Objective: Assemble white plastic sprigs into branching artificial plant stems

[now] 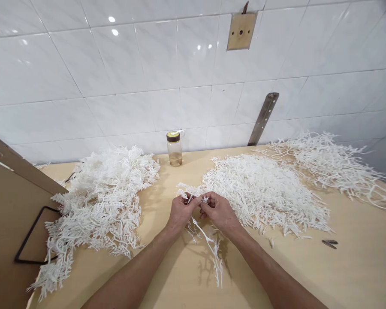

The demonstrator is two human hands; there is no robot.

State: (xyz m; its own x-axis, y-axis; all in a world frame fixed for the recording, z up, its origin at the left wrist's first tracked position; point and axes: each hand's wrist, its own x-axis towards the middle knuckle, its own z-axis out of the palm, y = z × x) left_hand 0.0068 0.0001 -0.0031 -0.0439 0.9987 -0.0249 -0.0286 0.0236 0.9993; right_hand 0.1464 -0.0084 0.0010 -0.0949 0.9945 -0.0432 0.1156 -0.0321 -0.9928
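Observation:
In the middle of the table, my left hand (182, 211) is closed on a white plastic branch (209, 242) whose twigs hang down toward me. My right hand (218, 210) meets it fingertip to fingertip, pinching a small white sprig (205, 199) at the upper end of the branch. Where the two pieces meet is partly hidden by my fingers. Just beyond my right hand lies a broad pile of short white sprigs (260, 189). To the left spreads a heaped pile of white branched pieces (106, 201).
A clear bottle (175, 150) with a dark lid stands near the tiled wall. Longer bare white branches (331, 163) lie at the far right. Small metal snips (330, 243) rest at the right. A brown box or panel (16, 231) with a black handle borders the left.

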